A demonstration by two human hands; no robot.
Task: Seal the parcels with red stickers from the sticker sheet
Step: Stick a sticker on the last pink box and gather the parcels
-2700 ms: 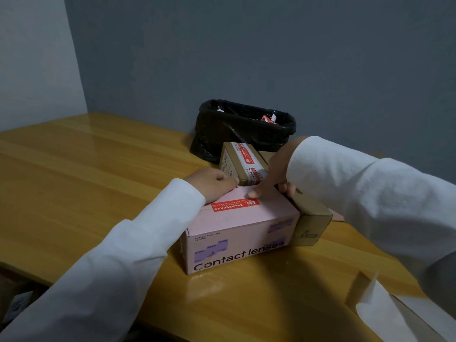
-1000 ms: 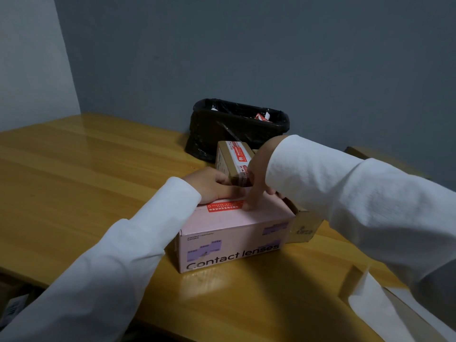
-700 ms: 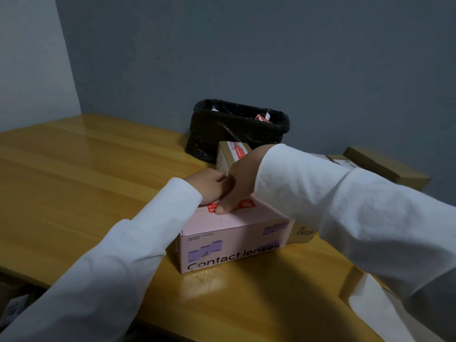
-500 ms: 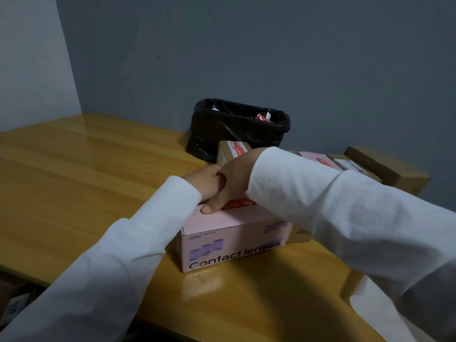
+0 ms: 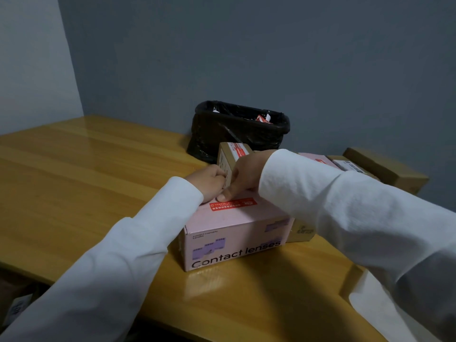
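The pink box (image 5: 234, 233) sits on the desk (image 5: 74, 174) with a red sticker (image 5: 233, 204) across its top. The right hand (image 5: 246, 177) presses its thumb at the sticker's far edge. The left hand (image 5: 209, 181), fingers curled, rests beside it against a brown box (image 5: 228, 156).

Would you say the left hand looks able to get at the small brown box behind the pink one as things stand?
Probably yes. The left hand rests at the pink box's far left corner, right beside the small brown box. Only the right hand crowds that box's near end; its left side looks free.
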